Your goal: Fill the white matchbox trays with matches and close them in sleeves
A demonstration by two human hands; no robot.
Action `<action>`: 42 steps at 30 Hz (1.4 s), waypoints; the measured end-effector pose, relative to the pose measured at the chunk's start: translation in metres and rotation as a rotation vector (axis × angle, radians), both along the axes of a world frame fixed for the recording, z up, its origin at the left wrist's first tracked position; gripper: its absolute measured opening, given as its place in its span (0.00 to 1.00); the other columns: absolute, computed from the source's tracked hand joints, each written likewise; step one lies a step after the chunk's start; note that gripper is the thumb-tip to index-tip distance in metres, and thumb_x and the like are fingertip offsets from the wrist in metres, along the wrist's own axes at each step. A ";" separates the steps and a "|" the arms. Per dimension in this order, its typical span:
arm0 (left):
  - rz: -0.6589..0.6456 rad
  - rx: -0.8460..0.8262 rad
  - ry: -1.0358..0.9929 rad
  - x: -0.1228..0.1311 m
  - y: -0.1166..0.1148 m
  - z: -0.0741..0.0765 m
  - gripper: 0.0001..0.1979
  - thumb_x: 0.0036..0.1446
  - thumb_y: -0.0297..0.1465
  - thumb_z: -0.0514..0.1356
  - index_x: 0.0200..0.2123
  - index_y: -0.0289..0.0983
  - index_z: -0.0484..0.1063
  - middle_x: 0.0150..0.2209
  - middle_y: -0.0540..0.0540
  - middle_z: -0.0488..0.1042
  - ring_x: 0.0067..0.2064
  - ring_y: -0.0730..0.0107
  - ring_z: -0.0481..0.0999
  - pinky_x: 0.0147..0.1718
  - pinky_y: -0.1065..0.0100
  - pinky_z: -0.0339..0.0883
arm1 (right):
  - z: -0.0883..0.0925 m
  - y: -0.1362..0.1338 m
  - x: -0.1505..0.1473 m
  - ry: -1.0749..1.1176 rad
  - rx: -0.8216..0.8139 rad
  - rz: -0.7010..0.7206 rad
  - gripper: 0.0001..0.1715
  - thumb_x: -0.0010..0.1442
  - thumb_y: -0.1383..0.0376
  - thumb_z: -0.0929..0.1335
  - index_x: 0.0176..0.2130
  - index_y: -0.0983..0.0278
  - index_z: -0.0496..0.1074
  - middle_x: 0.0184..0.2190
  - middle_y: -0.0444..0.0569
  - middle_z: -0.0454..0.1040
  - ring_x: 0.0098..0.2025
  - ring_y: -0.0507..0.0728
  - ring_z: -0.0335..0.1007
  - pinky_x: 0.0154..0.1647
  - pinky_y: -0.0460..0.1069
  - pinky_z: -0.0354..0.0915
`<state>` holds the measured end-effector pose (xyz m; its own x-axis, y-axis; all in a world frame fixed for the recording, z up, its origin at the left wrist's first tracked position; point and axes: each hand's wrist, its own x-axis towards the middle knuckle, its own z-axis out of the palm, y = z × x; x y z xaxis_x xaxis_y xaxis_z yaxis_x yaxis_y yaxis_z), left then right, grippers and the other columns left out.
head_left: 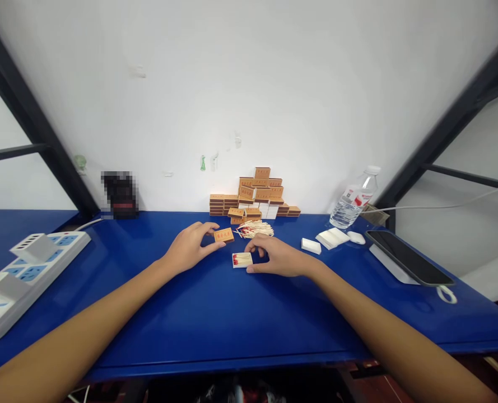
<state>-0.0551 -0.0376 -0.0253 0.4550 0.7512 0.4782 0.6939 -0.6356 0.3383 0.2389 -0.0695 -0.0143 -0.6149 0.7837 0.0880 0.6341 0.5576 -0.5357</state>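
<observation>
On the blue table [215,313], my left hand [190,246] pinches an orange matchbox sleeve [224,235] between thumb and fingers. My right hand [276,256] has its fingers curled on the edge of a small white tray of red-tipped matches [242,259] lying flat in front of it. Just behind both hands lies a loose heap of matches [257,228]. Further back against the wall stands a stack of orange matchboxes [257,196].
A white power strip [26,268] lies at the left edge. Right of my hands are white inner trays [324,239], a water bottle [353,204], a dark phone on a white stand [408,258] and a cable. Black shelf struts frame both sides.
</observation>
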 end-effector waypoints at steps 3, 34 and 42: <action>-0.020 -0.064 0.004 -0.003 0.005 0.002 0.20 0.62 0.46 0.66 0.51 0.41 0.76 0.44 0.45 0.80 0.45 0.59 0.79 0.45 0.60 0.72 | 0.000 0.003 0.000 0.027 0.026 0.022 0.22 0.59 0.50 0.75 0.46 0.62 0.76 0.38 0.48 0.73 0.38 0.56 0.68 0.39 0.49 0.63; -0.228 -0.449 -0.337 0.003 0.002 0.010 0.20 0.51 0.39 0.73 0.46 0.39 0.82 0.40 0.47 0.84 0.39 0.66 0.80 0.40 0.67 0.72 | 0.010 0.010 0.000 0.374 -0.095 -0.113 0.27 0.58 0.50 0.75 0.49 0.65 0.79 0.35 0.48 0.77 0.35 0.55 0.71 0.38 0.49 0.68; -0.249 -0.449 -0.340 0.002 0.001 0.014 0.20 0.51 0.40 0.74 0.46 0.39 0.81 0.40 0.46 0.83 0.39 0.66 0.80 0.40 0.66 0.74 | 0.011 0.006 -0.002 0.368 -0.059 -0.175 0.26 0.59 0.50 0.74 0.49 0.65 0.78 0.37 0.49 0.77 0.34 0.55 0.70 0.38 0.50 0.68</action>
<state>-0.0531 -0.0364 -0.0110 0.5205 0.8036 0.2886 0.3490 -0.5086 0.7871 0.2373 -0.0640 -0.0029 -0.4075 0.8841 0.2287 0.4770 0.4196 -0.7722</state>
